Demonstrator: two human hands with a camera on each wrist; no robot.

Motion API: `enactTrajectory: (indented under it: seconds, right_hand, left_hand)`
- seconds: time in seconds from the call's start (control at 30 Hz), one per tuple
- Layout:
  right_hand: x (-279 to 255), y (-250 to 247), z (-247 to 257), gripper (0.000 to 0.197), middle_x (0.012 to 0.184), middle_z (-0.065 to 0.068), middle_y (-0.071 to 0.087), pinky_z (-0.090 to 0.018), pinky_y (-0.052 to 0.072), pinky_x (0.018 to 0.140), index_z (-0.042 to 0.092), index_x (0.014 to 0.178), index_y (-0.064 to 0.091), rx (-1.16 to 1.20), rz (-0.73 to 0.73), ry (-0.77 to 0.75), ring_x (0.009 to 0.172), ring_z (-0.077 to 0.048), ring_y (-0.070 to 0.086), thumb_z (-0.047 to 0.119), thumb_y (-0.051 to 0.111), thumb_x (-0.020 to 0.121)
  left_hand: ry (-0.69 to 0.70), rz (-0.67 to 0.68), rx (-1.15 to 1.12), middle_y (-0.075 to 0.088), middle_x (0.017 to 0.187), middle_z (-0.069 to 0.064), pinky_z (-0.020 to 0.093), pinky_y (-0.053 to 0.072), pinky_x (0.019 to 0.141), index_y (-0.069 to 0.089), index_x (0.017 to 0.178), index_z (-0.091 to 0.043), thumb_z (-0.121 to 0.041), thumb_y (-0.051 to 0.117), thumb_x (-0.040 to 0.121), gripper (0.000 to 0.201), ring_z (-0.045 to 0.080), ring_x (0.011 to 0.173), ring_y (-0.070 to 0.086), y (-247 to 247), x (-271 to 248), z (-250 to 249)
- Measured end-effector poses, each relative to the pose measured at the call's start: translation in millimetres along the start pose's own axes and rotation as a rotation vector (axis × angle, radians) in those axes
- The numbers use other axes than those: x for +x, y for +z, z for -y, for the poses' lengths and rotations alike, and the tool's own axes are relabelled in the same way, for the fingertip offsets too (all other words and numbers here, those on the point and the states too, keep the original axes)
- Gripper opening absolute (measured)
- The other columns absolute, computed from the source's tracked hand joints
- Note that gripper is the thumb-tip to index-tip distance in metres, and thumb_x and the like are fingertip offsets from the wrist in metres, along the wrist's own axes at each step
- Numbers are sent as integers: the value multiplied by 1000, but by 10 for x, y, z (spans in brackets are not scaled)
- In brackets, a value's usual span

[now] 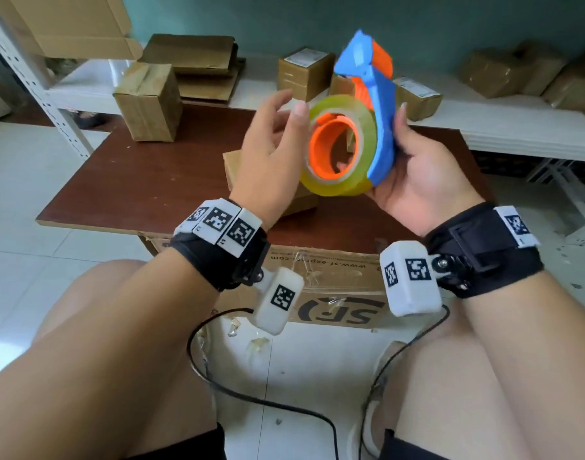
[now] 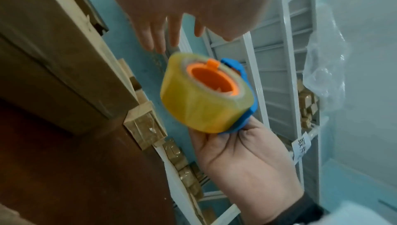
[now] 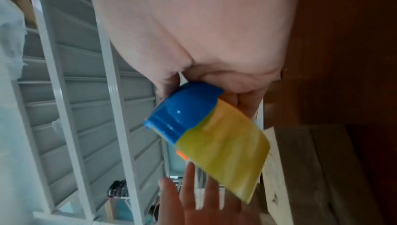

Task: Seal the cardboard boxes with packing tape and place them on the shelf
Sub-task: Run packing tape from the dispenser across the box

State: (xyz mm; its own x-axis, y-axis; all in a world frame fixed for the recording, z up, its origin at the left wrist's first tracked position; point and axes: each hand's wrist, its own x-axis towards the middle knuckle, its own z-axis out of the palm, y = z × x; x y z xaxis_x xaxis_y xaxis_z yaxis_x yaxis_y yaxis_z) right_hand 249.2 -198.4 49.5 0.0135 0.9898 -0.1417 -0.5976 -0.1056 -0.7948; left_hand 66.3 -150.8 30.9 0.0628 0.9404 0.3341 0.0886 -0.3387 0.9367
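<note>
My right hand (image 1: pixel 400 151) grips a blue and orange tape dispenser (image 1: pixel 382 127) and holds it up over the brown table (image 1: pixel 145 180). A yellowish roll of packing tape (image 1: pixel 334 187) sits on its orange core. My left hand (image 1: pixel 278 121) hovers beside the roll with straight, spread fingers and the thumb tip at the roll's rim, gripping nothing. The left wrist view shows the roll (image 2: pixel 199 109) in the right hand (image 2: pixel 242 157) below the left fingers (image 2: pixel 159 30). A small cardboard box (image 1: pixel 233 167) lies on the table, mostly hidden behind my hands. A taped box (image 1: pixel 148 101) stands at the table's back left.
A low white shelf (image 1: pixel 517 127) runs behind the table with several taped boxes and flat cardboard (image 1: pixel 198 61) on it. A metal rack upright (image 1: pixel 35 78) stands at the left. A large printed carton (image 1: pixel 334 293) sits under the table's front edge. Cables trail over the floor between my knees.
</note>
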Motion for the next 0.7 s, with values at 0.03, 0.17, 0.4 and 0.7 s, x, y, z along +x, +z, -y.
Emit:
enactTrajectory:
  seconds: [0.03, 0.17, 0.4, 0.7]
  right_hand:
    - [-44, 72, -13, 50, 132, -9, 73, -43, 51, 114, 11, 145, 59, 30, 33, 16, 124, -21, 70, 41, 43, 109]
    - [-103, 241, -142, 43, 108, -8, 77, -37, 61, 94, 9, 140, 62, -12, 73, 33, 93, -20, 75, 34, 47, 108]
    - [9, 352, -242, 63, 143, -19, 65, -45, 55, 107, 15, 139, 69, -63, 13, 10, 122, -31, 62, 64, 49, 105]
    - [36, 266, -233, 61, 81, 2, 69, -34, 58, 73, 27, 105, 78, -420, -213, -52, 66, -9, 65, 81, 72, 77]
  left_hand:
    - [-67, 10, -73, 73, 119, 1, 21, 56, 96, 65, 133, -14, -53, 51, 106, 49, -6, 101, 68, 42, 14, 0]
    - [-432, -87, -277, 82, 97, 5, 49, 64, 94, 78, 95, -15, -68, 49, 103, 61, 24, 94, 80, 95, 74, -47]
    - [-298, -158, -52, 61, 57, -1, 27, 50, 53, 56, 72, -11, -51, 36, 114, 61, 11, 47, 59, 198, 15, -9]
    - [-293, 66, -1, 62, 65, -7, 34, 53, 70, 56, 81, -15, -52, 25, 115, 60, 7, 60, 57, 208, 82, 62]
